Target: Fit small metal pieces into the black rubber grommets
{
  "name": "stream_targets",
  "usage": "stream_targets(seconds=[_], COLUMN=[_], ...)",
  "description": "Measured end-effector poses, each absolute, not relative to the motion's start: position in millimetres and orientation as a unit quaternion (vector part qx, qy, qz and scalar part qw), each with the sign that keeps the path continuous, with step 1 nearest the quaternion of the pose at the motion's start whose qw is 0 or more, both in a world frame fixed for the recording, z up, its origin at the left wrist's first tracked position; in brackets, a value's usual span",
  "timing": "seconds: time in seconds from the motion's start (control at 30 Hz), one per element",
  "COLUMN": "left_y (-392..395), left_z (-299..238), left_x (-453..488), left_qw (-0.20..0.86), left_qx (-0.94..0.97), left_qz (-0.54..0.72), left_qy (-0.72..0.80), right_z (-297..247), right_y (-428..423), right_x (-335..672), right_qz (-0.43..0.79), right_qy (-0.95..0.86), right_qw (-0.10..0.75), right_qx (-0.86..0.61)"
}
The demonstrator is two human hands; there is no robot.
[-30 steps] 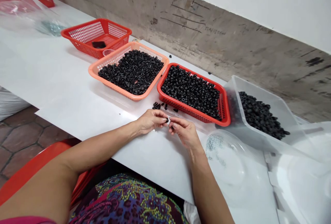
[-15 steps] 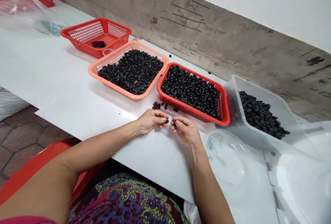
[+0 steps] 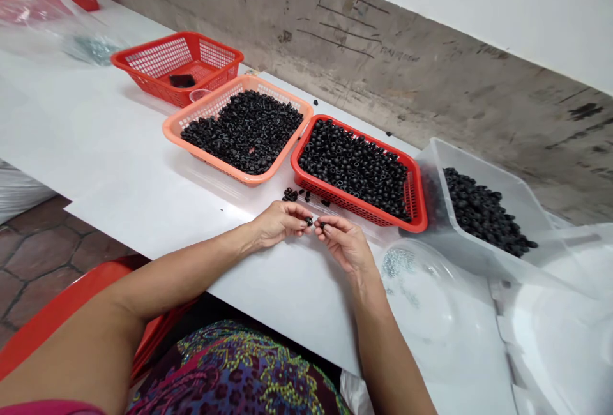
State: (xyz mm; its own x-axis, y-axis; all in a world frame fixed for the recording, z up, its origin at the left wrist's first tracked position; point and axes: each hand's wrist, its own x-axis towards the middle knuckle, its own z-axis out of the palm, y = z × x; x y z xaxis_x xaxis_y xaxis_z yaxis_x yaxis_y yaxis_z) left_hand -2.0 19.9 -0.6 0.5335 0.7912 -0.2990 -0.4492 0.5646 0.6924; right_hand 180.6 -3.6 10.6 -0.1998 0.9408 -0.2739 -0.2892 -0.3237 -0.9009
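My left hand [image 3: 282, 224] is closed in a pinch on a small black part [image 3: 309, 221], which looks ring-like. Close beside it, my right hand [image 3: 345, 241] pinches another small black part [image 3: 321, 226] between thumb and forefinger. The fingertips of both hands nearly meet just above the white table. Beyond them lie several loose black pieces [image 3: 290, 195]. A red basket [image 3: 358, 207] full of round black parts with holes stands right behind my hands, and an orange basket [image 3: 211, 161] of smaller black pieces stands to its left.
On the right stands a clear plastic bin [image 3: 483, 255] with black parts. In front of it lies a clear round lid or tray [image 3: 431, 332] with tiny shiny pieces. Another red basket [image 3: 167, 86] holds a dark item at the back left. A wall [image 3: 431, 83] runs behind the table.
My hands stay in almost the same place, with the right fingertips shifted slightly left, and the black part in them shows more clearly. The baskets and bin have not moved.
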Motion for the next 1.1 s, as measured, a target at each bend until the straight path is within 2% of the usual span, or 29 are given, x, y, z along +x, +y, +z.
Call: stream_targets(seconds=[0.27,0.73,1.0,1.1], left_y=[20,18,16,15], left_z=[-5,-2,0,-1], left_x=[-1,1,3,4], left_qw=[0.819,0.793,0.759,0.743], left_qx=[0.309,0.354,0.387,0.406], left_qz=[0.374,0.376,0.384,0.389], left_qy=[0.307,0.324,0.355,0.362], right_z=[11,6,14,13], right_y=[-5,-10,-15,-16], right_x=[179,174,165,164], right_qz=[0.676,0.572,0.514,0.458], right_qy=[-0.369,-0.463,-0.516,-0.563], right_qw=[0.441,0.485,0.451,0.438], right_qx=[-0.461,-0.474,-0.516,-0.531])
